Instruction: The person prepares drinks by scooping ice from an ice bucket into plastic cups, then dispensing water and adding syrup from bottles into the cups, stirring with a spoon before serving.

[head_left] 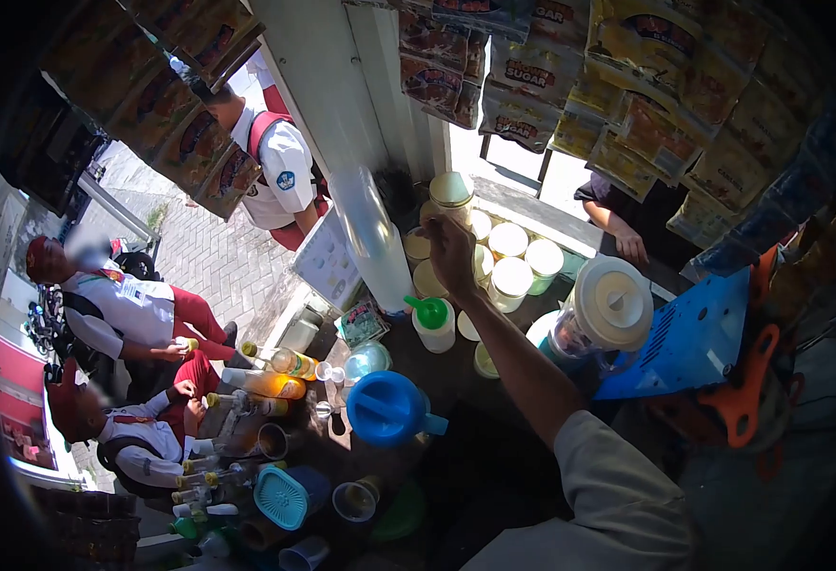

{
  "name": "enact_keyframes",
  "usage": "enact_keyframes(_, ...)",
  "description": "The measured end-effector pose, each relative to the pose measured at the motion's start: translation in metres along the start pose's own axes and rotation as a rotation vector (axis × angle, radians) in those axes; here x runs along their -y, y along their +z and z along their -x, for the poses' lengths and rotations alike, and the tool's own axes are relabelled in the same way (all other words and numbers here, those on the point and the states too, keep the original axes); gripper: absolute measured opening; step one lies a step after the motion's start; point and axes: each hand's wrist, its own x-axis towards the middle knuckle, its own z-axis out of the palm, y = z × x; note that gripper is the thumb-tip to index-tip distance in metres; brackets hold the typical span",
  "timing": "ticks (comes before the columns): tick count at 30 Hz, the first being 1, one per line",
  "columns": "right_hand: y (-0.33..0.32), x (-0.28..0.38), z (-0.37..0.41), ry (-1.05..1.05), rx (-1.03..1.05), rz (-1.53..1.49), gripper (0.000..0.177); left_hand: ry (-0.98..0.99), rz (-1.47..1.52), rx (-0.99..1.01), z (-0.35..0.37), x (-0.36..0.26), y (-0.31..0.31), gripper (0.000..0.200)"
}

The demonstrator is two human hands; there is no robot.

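Observation:
My right hand (450,255) reaches up from the lower right, its fingers closed round the lower part of a jar (452,190) with a cream lid. Several similar lidded jars (509,240) stand in rows beside and beneath this hand. Just below my wrist is a white bottle (434,328) with a green spout top. A blue lidded pitcher (386,408) sits nearer the bottom. My left hand is out of view.
A blender (612,305) and a blue panel (675,343) are at the right. Bottles (275,383) and cups (355,500) crowd the lower left. Sachets (532,76) hang overhead. Several people stand outside at left; another person's hand (630,247) rests beyond the jars.

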Motion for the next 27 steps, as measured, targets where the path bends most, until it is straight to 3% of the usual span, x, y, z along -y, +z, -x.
enact_keyframes(3,-0.010,0.018,0.016,0.039,0.060,-0.012,0.034,-0.080,-0.252,0.137,0.004,0.026,-0.009,0.027)
enact_keyframes(4,-0.018,0.033,0.029,0.104,0.041,0.059,0.040,-0.117,-0.355,0.206,0.006,0.042,-0.011,0.027)
enact_keyframes(5,-0.025,0.043,0.049,0.025,-0.055,-0.009,0.043,-0.153,-0.454,0.270,0.010,0.058,-0.017,0.027)
enact_keyframes(7,-0.053,0.093,0.111,-0.040,-0.191,0.149,0.035,-0.184,-0.612,0.377,0.002,0.079,-0.020,0.027)
enact_keyframes(9,-0.080,0.109,0.215,-0.195,-0.337,0.369,0.016,-0.197,-0.721,0.445,-0.006,0.095,-0.019,0.027)
enact_keyframes(10,-0.092,0.113,0.270,-0.251,-0.326,0.324,0.010,-0.196,-0.764,0.468,-0.011,0.101,-0.018,0.027)
enact_keyframes(12,-0.116,0.112,0.389,0.021,-0.008,0.259,0.003,-0.209,-0.838,0.513,-0.010,0.120,-0.014,0.027)
enact_keyframes(14,-0.136,0.093,0.472,0.435,0.386,0.530,0.016,-0.227,-0.910,0.544,-0.006,0.142,-0.015,0.027)
enact_keyframes(16,-0.143,0.062,0.540,0.765,0.892,1.106,0.035,-0.237,-0.949,0.528,-0.005,0.156,-0.020,0.027)
enact_keyframes(18,-0.147,0.052,0.531,0.832,1.140,1.106,0.044,-0.265,-0.937,0.450,0.002,0.170,-0.036,0.027)
enact_keyframes(20,-0.133,0.026,0.521,1.157,1.366,0.959,0.036,-0.282,-0.904,0.354,0.001,0.175,-0.046,0.027)
enact_keyframes(22,-0.128,0.012,0.524,1.097,1.418,0.939,0.032,-0.291,-0.842,0.277,0.020,0.179,-0.050,0.027)
enact_keyframes(24,-0.120,0.014,0.509,1.079,1.565,0.935,0.033,0.002,-0.041,0.246,0.084,0.146,-0.046,0.037)
enact_keyframes(26,-0.113,0.011,0.503,0.957,1.773,0.924,0.036,-0.200,-0.382,0.578,0.039,0.186,-0.047,0.052)
enact_keyframes(27,-0.112,0.007,0.497,0.886,1.862,0.884,0.038,-0.153,-0.352,0.572,0.004,0.182,-0.030,0.052)
